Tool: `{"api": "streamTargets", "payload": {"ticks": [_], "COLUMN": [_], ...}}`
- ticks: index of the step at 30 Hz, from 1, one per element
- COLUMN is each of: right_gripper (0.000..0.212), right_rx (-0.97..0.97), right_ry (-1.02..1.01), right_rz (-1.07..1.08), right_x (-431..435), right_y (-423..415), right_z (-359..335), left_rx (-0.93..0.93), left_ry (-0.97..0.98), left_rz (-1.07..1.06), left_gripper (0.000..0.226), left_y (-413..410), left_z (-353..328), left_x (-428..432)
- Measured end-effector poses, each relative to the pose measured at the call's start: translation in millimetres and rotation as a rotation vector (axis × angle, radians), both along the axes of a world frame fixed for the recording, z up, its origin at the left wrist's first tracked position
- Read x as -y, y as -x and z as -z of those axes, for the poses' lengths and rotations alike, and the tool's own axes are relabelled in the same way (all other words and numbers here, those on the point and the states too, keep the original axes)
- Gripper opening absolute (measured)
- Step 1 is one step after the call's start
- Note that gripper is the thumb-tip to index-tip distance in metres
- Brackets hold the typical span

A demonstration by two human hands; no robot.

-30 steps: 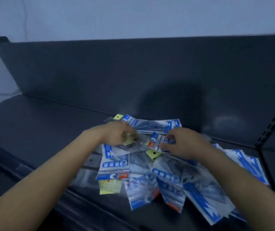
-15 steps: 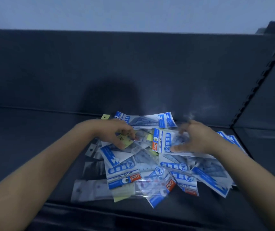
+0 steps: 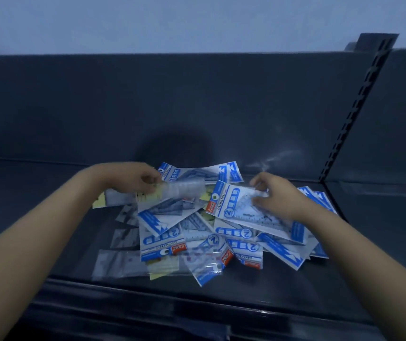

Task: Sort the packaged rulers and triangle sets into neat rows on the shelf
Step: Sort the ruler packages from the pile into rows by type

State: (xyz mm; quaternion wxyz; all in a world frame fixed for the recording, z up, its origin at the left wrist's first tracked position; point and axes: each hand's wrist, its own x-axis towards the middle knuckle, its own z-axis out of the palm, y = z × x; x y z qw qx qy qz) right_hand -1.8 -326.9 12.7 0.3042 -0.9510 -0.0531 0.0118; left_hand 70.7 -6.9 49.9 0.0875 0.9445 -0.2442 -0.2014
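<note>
Since the pile's (image 3: 197,244) mixed, a ruler pack (image 3: 180,190) is pinched in the left grip (image 3: 133,178) and a triangle set (image 3: 231,207) in the right grip (image 3: 278,195), prob to separate types.

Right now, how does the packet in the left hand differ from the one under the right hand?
The left hand pinches a narrow clear packet with a yellow insert; the right hand grips a wider blue-and-white GEOMETRIC packet showing a triangle. The clear packet is motion-blurred; the GEOMETRIC packet reads sharp. Both are plastic sleeves atop the same pile on the dark shelf.
</note>
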Motion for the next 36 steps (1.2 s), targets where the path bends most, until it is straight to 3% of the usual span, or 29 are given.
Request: {"api": "streamTargets", "payload": {"ticks": [5,8,11,13,18,24,36], "right_gripper": [0.016,0.017,0.015,0.012,0.013,0.012,0.011], "right_rx": [0.038,0.018,-0.011,-0.024,-0.042,-0.007,0.057], "right_ry": [-0.121,-0.212,-0.269,-0.266,-0.252,-0.155,-0.179], "right_rz": [0.027,0.056,0.106,0.163,0.307,0.373,0.416], "right_x": [8,22,48,72,147,260,499], "right_y": [6,20,40,56,106,169,236], "right_z": [-15,-29,-39,-41,-40,-32,-20], "left_rx": [0.238,0.286,0.255,0.149,-0.046,-0.048,-0.116], "left_ry": [0.305,0.629,0.775,0.8,0.685,0.684,0.713], "left_rz": [0.003,0.036,0.066,0.095,0.206,0.269,0.071], "left_gripper": [0.009,0.006,0.006,0.003,0.02,0.002,0.011], "left_y": [-3,-11,-18,-17,4,51,119], "left_z": [-36,-44,-39,-34,-27,-7,23], "left_x": [29,71,122,160,260,400,657]}}
